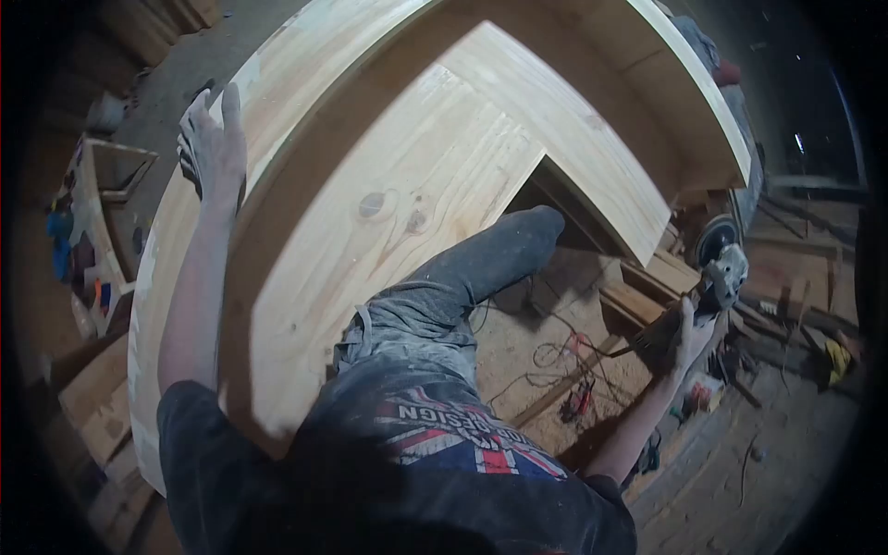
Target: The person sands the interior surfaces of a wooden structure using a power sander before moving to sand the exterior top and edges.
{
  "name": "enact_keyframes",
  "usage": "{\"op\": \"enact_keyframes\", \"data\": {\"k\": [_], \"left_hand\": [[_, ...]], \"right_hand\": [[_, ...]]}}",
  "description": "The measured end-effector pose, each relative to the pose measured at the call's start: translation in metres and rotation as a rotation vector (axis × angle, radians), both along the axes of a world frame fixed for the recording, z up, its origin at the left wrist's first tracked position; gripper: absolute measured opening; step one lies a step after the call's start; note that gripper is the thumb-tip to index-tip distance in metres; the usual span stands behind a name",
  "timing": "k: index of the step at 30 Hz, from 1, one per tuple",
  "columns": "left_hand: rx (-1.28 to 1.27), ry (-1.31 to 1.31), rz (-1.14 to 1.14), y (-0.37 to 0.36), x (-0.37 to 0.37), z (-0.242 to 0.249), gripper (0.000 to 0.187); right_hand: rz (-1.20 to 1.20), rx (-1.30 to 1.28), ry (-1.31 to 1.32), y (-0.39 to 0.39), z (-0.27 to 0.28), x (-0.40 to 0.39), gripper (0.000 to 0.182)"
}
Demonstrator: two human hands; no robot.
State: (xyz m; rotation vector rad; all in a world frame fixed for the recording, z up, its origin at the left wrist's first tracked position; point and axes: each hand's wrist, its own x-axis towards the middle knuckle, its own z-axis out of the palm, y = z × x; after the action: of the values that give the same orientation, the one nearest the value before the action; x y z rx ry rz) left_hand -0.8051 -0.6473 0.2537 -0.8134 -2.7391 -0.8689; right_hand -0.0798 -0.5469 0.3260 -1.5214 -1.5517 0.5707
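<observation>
Head view: grinder [727, 274] in right hand [692, 337], "DESIGN" on shirt [462, 435].

On my feed, the left hand [211, 143] rests on a pale wooden side board [301, 55]; the right hand [696, 335] grips a grey-headed power tool [728, 275] with a round disc [714, 238]. A leg in dusty dark trousers [462, 266] crosses the knotted wooden panel [324, 250].
</observation>
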Motion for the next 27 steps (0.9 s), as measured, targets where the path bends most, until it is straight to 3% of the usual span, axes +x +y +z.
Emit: {"op": "enact_keyframes", "data": {"k": [1, 2, 5, 7, 10, 11, 15, 17, 18, 21, 27], "left_hand": [[0.081, -0.015, -0.072, -0.003, 0.005, 0.006, 0.078], [0.163, -0.029, -0.146, -0.005, 0.007, 0.008, 0.075], [0.24, -0.003, -0.247, -0.003, -0.002, -0.007, 0.071], [0.242, -0.01, -0.255, -0.006, 0.0, -0.001, 0.069], [0.258, -0.058, -0.304, -0.008, 0.001, 0.0, 0.068], [0.274, -0.072, -0.317, -0.007, 0.002, 0.0, 0.068], [0.303, -0.09, -0.34, -0.008, 0.003, 0.0, 0.066], [0.398, -0.155, -0.377, -0.008, 0.001, -0.002, 0.067], [0.395, -0.144, -0.383, -0.008, 0.004, -0.001, 0.067], [0.343, -0.151, -0.356, -0.01, 0.007, 0.004, 0.066], [0.389, -0.173, -0.379, -0.007, 0.004, 0.002, 0.061]], "right_hand": [[0.015, 0.132, -0.111, -0.009, 0.016, -0.027, 0.047], [-0.1, 0.013, -0.141, -0.018, 0.029, -0.03, 0.051], [-0.023, 0.059, -0.175, -0.036, 0.068, -0.056, 0.057], [-0.12, 0.083, -0.238, -0.049, 0.091, -0.075, 0.064], [-0.217, 0.137, -0.29, -0.069, 0.121, -0.099, 0.062], [-0.229, 0.233, -0.468, -0.067, 0.13, -0.109, 0.056], [-0.245, 0.143, -0.484, -0.076, 0.147, -0.086, 0.052], [-0.271, 0.282, -0.789, -0.078, 0.159, -0.115, 0.049], [-0.354, 0.196, -0.839, -0.075, 0.162, -0.115, 0.054], [-0.36, 0.287, -0.971, -0.068, 0.163, -0.119, 0.055], [-0.306, 0.257, -0.997, -0.046, 0.167, -0.128, 0.056]]}}
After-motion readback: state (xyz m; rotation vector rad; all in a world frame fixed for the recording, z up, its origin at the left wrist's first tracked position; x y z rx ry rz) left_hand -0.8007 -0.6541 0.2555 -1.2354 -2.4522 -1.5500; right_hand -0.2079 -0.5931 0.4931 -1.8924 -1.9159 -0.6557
